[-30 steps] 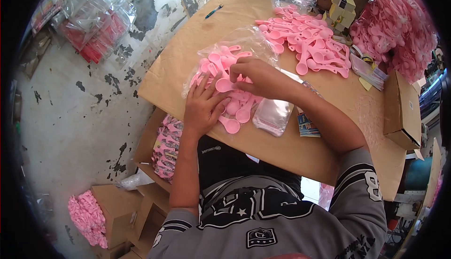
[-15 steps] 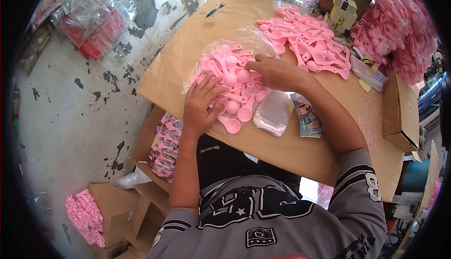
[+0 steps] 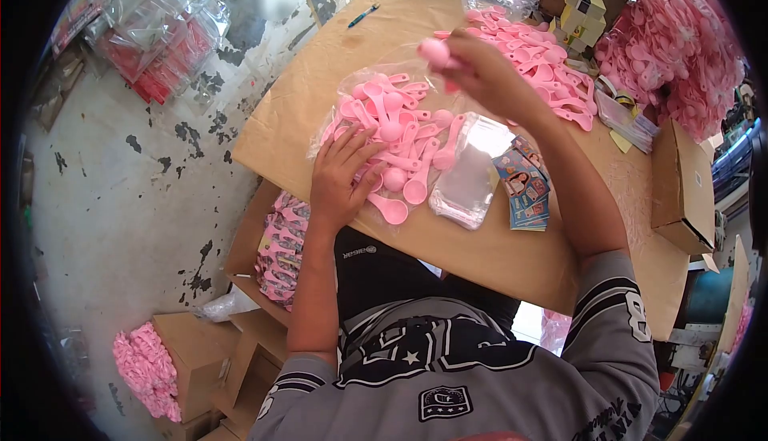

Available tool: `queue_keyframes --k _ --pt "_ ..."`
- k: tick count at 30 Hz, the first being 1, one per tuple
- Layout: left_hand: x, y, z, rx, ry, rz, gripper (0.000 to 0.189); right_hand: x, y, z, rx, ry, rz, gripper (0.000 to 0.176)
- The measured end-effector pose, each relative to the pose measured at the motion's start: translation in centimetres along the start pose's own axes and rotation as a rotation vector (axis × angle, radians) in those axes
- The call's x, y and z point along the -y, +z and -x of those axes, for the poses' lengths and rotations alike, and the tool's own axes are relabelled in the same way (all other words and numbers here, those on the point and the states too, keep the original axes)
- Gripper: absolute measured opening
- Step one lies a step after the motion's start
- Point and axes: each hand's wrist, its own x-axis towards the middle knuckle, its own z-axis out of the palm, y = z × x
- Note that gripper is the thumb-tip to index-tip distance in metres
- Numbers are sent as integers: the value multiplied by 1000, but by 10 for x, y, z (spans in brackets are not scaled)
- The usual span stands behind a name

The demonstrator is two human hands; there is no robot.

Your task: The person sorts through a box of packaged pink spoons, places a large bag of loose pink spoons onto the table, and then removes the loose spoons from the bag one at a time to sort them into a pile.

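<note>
Pink plastic spoons (image 3: 391, 130) lie heaped on a clear plastic sheet or bag in the middle of the brown table. My left hand (image 3: 344, 173) rests on the heap's left side, fingers spread. Raised above the table, my right hand (image 3: 484, 73) grips a pink spoon (image 3: 435, 52), its round bowl pointing left; the fingers are partly blurred. Beyond that hand a second pile of pink spoons (image 3: 552, 81) is spread out. Beside the near heap are a stack of clear plastic bags (image 3: 466, 177) and several printed cards (image 3: 524, 189).
A pen (image 3: 363, 16) lies near the table's far edge. At the right are small yellow boxes (image 3: 582, 17), large bags of pink spoons (image 3: 680, 57) and a cardboard box (image 3: 682, 193). More boxes (image 3: 192, 353) stand on the floor at lower left.
My right hand has risen from the near heap, up and slightly right, with a pink spoon in its grip. The cards beside the bags are more exposed. My left hand has barely moved.
</note>
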Motion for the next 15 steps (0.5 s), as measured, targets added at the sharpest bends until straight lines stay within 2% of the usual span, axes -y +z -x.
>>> queue_keyframes --k 2,5,8,9,12,14,15 --pt "1 0 2 -21 20 5 37 -9 -19 -6 -152 -6 61 28" --pt "2 -2 5 -64 70 -14 36 -52 -46 10 -249 -41 527 37" --pt "-2 -6 7 -78 103 -30 33 -41 -50 29 -145 283 1132 41" --pt "-2 -7 6 -87 113 -16 31 -41 -51 31 -205 112 971 39" --pt "0 -4 8 -114 112 20 29 10 -49 18 108 80 133 37" --pt "-1 -5 10 -129 105 17 28 41 -23 5 306 94 12 34" --pt "-2 -5 10 -137 109 6 27 49 -7 1 356 -32 58 34"
